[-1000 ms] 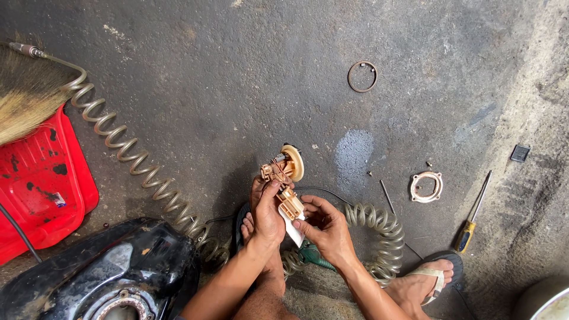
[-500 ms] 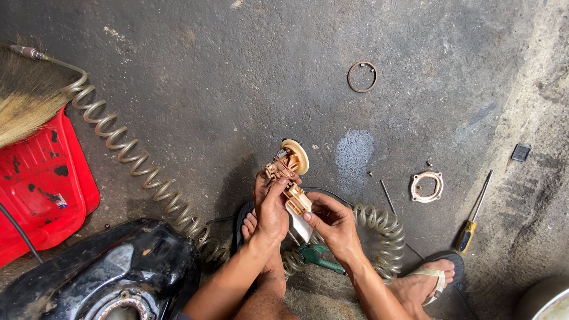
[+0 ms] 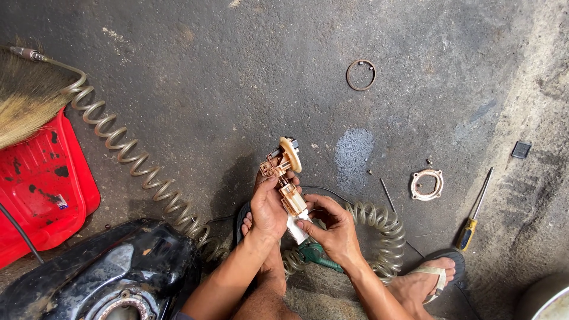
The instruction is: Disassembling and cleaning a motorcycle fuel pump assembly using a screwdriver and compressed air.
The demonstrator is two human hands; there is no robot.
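My left hand (image 3: 268, 207) grips a tan plastic pump assembly (image 3: 285, 178) with a round flange at its top end, held upright above the floor. My right hand (image 3: 333, 226) pinches the white lower end of the same assembly from the right. Both forearms reach in from the bottom edge. Under my hands lie a green tool (image 3: 317, 253) and my bare foot on a sandal.
A coiled air hose (image 3: 127, 159) runs from upper left to a loop near my right foot (image 3: 430, 278). A black fuel tank (image 3: 106, 272), red dustpan (image 3: 41, 184), broom (image 3: 26, 101), metal ring (image 3: 360, 74), round gasket plate (image 3: 427, 184) and yellow-handled screwdriver (image 3: 472, 218) lie about.
Both hands have shifted slightly with the assembly, which now stands a little more upright; my right hand has slid lower on its white end.
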